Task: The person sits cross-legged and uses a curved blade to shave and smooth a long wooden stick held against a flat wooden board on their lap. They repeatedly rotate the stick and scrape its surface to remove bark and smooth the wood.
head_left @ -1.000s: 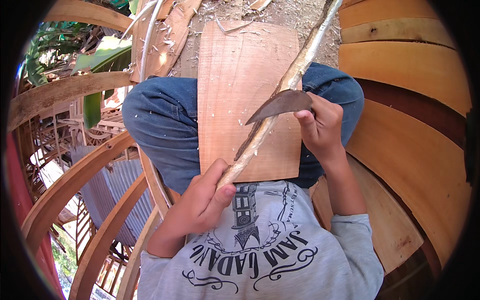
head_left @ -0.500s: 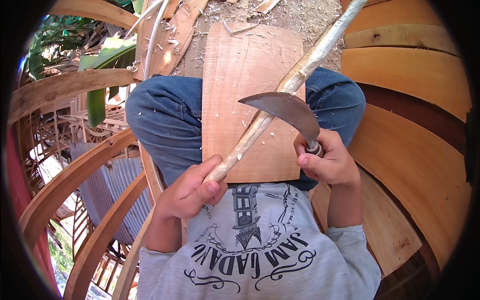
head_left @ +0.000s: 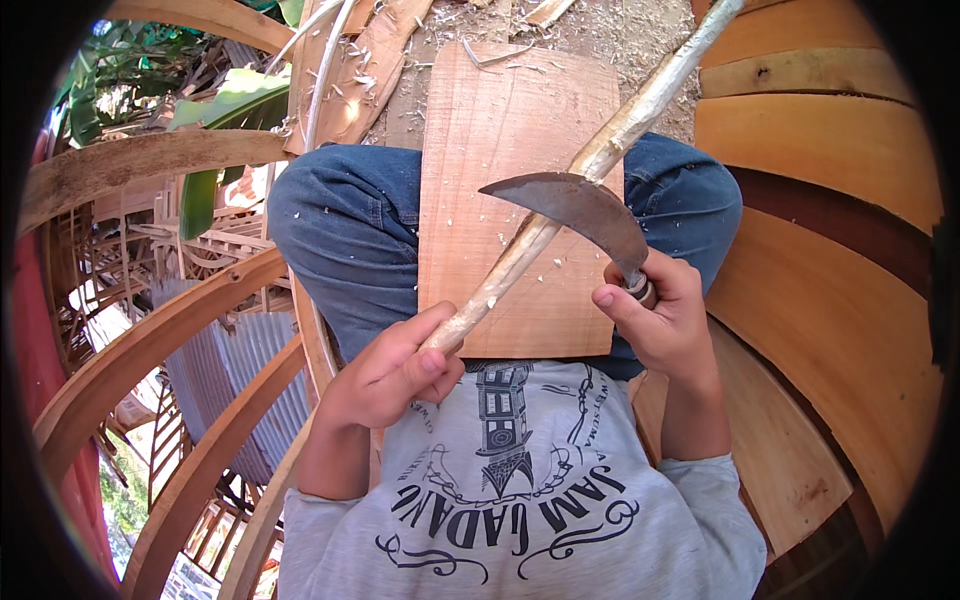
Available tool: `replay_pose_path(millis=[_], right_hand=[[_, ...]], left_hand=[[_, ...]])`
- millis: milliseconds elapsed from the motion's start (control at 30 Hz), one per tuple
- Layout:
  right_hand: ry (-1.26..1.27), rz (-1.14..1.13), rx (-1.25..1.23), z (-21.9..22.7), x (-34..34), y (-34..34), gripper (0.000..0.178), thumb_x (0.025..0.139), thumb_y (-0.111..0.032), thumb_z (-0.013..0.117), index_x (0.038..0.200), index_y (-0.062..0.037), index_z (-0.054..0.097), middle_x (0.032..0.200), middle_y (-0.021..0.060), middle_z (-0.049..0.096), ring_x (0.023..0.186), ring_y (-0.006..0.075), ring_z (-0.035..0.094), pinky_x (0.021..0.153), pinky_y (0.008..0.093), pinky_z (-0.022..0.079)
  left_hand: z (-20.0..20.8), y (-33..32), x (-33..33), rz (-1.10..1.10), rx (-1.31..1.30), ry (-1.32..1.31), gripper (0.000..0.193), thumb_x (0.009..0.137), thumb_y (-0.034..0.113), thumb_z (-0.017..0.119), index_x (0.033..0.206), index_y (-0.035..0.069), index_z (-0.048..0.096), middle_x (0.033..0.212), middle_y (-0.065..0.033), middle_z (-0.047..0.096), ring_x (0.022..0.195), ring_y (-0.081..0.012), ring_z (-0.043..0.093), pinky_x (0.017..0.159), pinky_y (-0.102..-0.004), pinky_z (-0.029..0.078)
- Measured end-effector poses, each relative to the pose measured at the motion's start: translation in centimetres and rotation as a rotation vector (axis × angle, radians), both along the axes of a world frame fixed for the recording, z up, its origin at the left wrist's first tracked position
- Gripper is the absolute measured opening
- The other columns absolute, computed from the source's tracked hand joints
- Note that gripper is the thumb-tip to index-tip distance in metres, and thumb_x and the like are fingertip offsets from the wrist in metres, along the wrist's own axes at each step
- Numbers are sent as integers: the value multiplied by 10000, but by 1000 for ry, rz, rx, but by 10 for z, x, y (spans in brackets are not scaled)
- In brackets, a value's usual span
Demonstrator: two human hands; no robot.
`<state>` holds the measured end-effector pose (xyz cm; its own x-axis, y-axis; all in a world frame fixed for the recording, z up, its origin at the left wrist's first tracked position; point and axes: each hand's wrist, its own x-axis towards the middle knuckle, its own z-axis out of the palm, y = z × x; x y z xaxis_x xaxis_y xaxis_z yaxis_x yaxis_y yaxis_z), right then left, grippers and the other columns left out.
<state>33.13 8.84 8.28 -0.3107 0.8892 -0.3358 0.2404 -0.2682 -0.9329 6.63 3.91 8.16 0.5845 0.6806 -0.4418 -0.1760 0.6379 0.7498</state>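
Board [head_left: 470,200], stick [head_left: 527,245] beyond its right edge

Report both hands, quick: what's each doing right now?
Left hand: closed around the near end of the pale stick.
Right hand: closed on the handle of the curved blade, which crosses over the stick.

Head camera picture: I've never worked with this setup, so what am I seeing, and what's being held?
There's no machine: the left hand and right hand belong to a person. A wide camera worn on the head looks down, bending straight edges near the rim. The left hand grips the near end of a stick; the right holds a curved knife, its blade crossing over the stick. Below lies a flat wooden board with small shavings on it.
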Motion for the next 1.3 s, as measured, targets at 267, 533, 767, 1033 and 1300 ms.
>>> replay_pose_path(millis=[267, 533, 767, 1033, 1300], right_hand=[[-139, -248, 175, -10, -3, 1, 143, 809, -93, 687, 787, 9, 589, 518, -26, 466, 489, 12, 407, 427, 206, 301], [187, 25, -260, 10, 6, 2, 171, 799, -124, 704, 796, 6, 593, 572, -47, 478, 514, 7, 391, 446, 190, 311], [-328, -310, 518, -10, -5, 1, 127, 810, -84, 689, 799, -3, 592, 538, -73, 434, 494, -9, 352, 436, 180, 242], [61, 55, -88, 8, 10, 2, 153, 794, -82, 698, 751, 6, 581, 537, -67, 448, 502, -6, 368, 430, 186, 262], [-128, -418, 176, -11, 2, 7, 152, 792, -89, 701, 772, 7, 584, 548, -66, 457, 513, -13, 379, 430, 185, 263]], left_hand=[[6, 0, 8, -18, -112, -119, 500, 919, 532, 406, 852, 42, 333, 627, 13, 325, 437, -40, 257, 383, -212, 189], [0, -4, 7, 43, 136, 192, 584, 890, 546, 460, 970, -29, 400, 633, 17, 315, 452, -59, 334, 384, -198, 236], [10, 10, 9, -50, -112, -173, 412, 966, 422, 376, 929, 13, 402, 582, 19, 347, 490, -63, 305, 436, -209, 254], [4, 7, 14, -65, 186, 171, 380, 967, 401, 385, 872, 33, 413, 580, 13, 396, 496, -68, 367, 448, -215, 300], [13, 9, 17, 8, -96, 0, 557, 881, 559, 467, 869, 8, 386, 667, 20, 288, 462, -50, 305, 390, -208, 216]])
